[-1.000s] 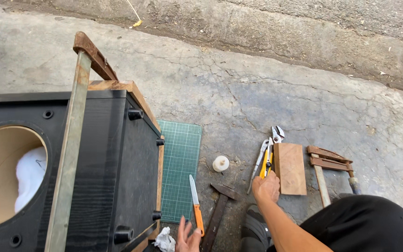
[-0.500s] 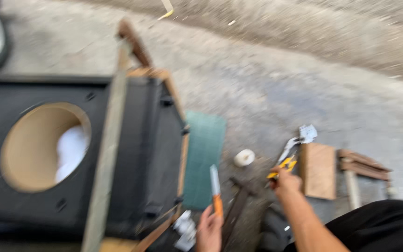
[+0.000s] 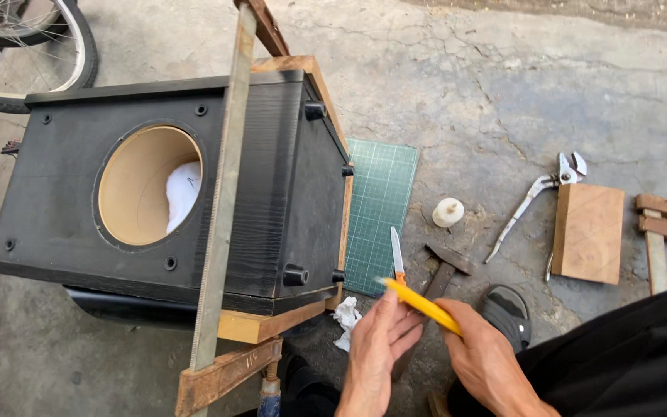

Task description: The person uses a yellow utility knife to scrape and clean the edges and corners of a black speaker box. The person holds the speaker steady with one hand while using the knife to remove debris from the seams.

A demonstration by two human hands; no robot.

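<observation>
Two hands are engaged low in the view: the right hand (image 3: 488, 359) is closed on a yellow tool (image 3: 420, 303), while the left hand (image 3: 376, 347) lies with fingers loosely extended against its tip, gripping nothing. A tool-readying step is judged to be in hand; a steady two-handed hold is called for next. A knife (image 3: 397, 255) lies just beyond, beside the mat (image 3: 380, 208) and hammer (image 3: 445, 270). Room is bounded left by the clamped cabinet (image 3: 272, 193); open concrete (image 3: 488, 93) lies ahead.
</observation>
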